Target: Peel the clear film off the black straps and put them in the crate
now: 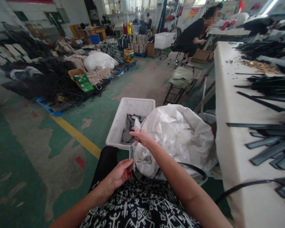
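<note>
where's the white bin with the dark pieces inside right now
In the head view, the white bin sits just left of centre, beyond the left hand and immediately left of the large white sack.

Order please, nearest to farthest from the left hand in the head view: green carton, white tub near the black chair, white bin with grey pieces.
1. White bin: just ahead of the left hand.
2. Green carton: farther forward, left.
3. White tub: far back, right.

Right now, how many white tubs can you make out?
2 clearly: a near tub just beyond your right hand; a far tub, left of the seated person. Others may be hidden, perhaps beneath the white bag.
</note>
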{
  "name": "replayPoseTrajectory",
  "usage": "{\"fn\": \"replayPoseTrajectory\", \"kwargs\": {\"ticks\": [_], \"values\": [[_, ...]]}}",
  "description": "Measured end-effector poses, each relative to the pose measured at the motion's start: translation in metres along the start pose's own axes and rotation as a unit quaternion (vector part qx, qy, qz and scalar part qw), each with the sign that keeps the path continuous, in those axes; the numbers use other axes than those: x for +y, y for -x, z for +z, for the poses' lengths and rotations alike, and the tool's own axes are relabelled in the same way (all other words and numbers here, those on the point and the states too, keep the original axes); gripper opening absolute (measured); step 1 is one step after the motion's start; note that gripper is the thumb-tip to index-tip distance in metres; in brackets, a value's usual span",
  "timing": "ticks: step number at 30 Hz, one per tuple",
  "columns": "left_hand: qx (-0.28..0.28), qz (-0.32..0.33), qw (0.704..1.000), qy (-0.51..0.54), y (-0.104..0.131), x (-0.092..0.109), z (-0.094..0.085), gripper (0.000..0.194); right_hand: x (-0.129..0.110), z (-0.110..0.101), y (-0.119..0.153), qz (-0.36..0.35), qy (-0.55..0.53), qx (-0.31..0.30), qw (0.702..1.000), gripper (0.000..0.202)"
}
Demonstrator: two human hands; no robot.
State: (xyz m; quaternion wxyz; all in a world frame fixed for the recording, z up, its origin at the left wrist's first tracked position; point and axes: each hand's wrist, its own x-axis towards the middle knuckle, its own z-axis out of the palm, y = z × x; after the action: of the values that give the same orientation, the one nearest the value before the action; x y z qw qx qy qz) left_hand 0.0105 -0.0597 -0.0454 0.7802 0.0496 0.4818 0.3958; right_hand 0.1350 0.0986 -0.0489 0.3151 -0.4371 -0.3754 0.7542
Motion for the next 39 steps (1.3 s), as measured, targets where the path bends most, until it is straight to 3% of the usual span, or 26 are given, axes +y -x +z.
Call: {"fn": "replayPoseTrajectory", "kwargs": {"ticks": [5,7,10,14,18,22,24,28,33,39], "values": [[-0.126,-0.005,0.991,-0.045,0.005,-0.007,-0.002,0.03,-0.022,-0.01,-0.007,-0.057,0.03,-0.018,0.998,0.05],[-0.138,-0.009,0.989,-0.057,0.007,-0.01,0.0,0.032,-0.031,-0.015,-0.012,-0.069,0.069,-0.014,0.995,0.055],[-0.105,-0.005,0.993,-0.058,0.006,-0.012,0.003,0.031,-0.041,-0.023,-0.015,-0.064,0.197,0.009,0.978,0.056],[-0.017,0.034,0.999,-0.01,-0.011,-0.006,0.002,0.024,-0.048,-0.031,-0.001,-0.06,0.378,0.044,0.923,0.039],[0.042,0.078,0.995,0.055,-0.038,0.01,-0.002,0.011,-0.04,-0.027,0.043,-0.049,0.479,-0.014,0.876,0.035],[0.069,0.127,0.983,0.114,-0.061,0.031,0.004,0.008,-0.024,-0.016,0.091,-0.063,0.636,-0.109,0.761,0.041],[0.086,0.143,0.976,0.139,-0.067,0.04,0.011,0.009,-0.02,-0.012,0.107,-0.064,0.682,-0.088,0.723,0.038],[0.083,0.139,0.974,0.16,-0.064,0.043,0.032,0.009,-0.024,-0.002,0.111,-0.06,0.727,0.036,0.683,0.042],[0.022,0.125,0.981,0.149,-0.051,0.044,0.051,0.007,-0.05,0.011,0.102,-0.089,0.723,0.046,0.684,0.04],[0.087,0.183,0.956,0.212,-0.047,0.085,0.043,0.012,-0.075,0.006,0.13,-0.116,0.714,0.075,0.687,0.034]]}}
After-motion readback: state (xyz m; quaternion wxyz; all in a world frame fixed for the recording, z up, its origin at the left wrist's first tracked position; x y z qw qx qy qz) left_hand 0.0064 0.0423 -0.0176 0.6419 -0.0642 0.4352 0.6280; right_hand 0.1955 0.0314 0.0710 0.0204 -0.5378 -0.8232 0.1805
